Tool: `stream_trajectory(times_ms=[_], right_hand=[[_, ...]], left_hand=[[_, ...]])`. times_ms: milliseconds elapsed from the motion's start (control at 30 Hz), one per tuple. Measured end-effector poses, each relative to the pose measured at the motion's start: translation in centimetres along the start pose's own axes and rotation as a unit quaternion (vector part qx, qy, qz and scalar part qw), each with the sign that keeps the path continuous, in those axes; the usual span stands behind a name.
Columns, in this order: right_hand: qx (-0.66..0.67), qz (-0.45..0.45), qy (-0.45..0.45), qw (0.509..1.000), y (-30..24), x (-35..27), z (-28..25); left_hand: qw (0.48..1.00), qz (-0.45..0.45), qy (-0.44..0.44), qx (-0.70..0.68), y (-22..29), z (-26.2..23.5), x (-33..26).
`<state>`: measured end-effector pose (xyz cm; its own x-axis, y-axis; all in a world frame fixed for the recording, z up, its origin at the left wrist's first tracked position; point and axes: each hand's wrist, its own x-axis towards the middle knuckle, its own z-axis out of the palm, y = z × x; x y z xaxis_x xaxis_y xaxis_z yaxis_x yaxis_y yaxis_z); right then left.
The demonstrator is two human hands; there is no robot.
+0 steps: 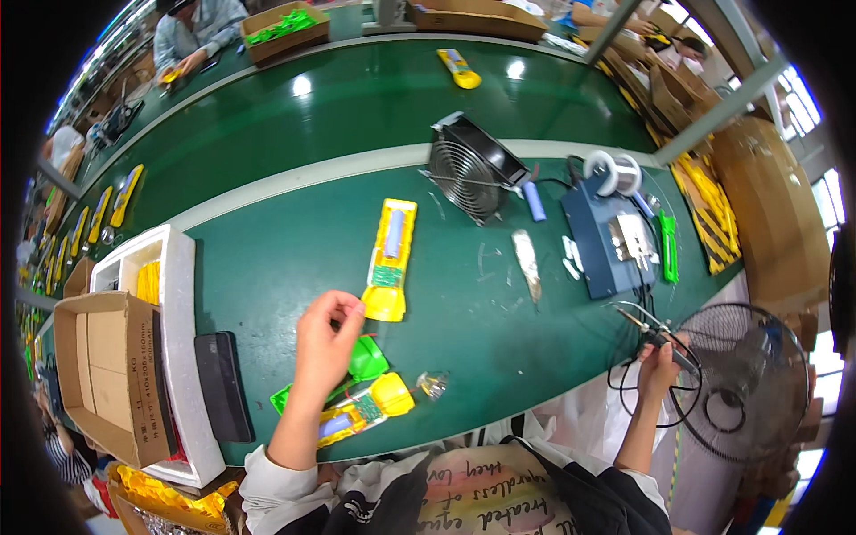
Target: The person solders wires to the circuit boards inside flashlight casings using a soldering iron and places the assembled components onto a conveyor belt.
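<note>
Several yellow casings [128, 194] lie along the green conveyor [374, 98] at the left of the frame, above an open cardboard box [96, 357] that overlaps a white foam crate [183, 294]; a dark flat slab [225, 388] rests just beside the crate. Left of centre, a worker's bare left hand [325, 343] reaches over the green bench [473, 339], thumb and forefinger drawn close at the lower end of an open yellow housing [390, 262]; I cannot tell whether they pinch it or merely hover. The housing, carrying a blue cell [394, 234] and a green circuit board [386, 275], lies up and slightly right of those fingertips, its long axis running up the frame with a small lean to the right. Below it sit a green shell [367, 358] and a second yellow housing [392, 397], slanting up toward the right. A black fan [465, 171] stands above centre, with a silvery strip [526, 259] to its lower right. Farther right are a blue unit [584, 241] and a wire spool [613, 174]. At lower right, the right hand [658, 364] is wrapped around a soldering iron [660, 339], its tip pointing up and left, well apart from the open housing; the left hand is far nearer.
</note>
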<state>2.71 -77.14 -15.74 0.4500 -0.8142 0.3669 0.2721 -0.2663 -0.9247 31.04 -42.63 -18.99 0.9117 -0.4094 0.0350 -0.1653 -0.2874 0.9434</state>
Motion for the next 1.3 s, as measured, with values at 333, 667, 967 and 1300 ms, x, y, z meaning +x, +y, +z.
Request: stream_trajectory(times_ms=[333,667,967,1300], right_hand=[[-0.073,-0.043,0.001,0.996,-4.9,-2.0,-10.5],[0.166,0.039,-0.062,0.983,2.8,-3.5,3.7],[-0.21,0.109,-0.03,0.971,-4.8,-0.9,10.0],[-0.112,0.075,0.117,0.984,-12.1,0.9,7.6]], left_hand=[[0.999,-0.01,-0.028,-0.021,0.3,-0.4,0.4],[0.998,-0.008,0.004,-0.054,-0.4,-0.2,0.1],[0.997,-0.039,-0.007,-0.062,-0.2,-0.5,-0.1],[0.997,-0.026,-0.027,-0.07,0.6,-0.2,0.9]])
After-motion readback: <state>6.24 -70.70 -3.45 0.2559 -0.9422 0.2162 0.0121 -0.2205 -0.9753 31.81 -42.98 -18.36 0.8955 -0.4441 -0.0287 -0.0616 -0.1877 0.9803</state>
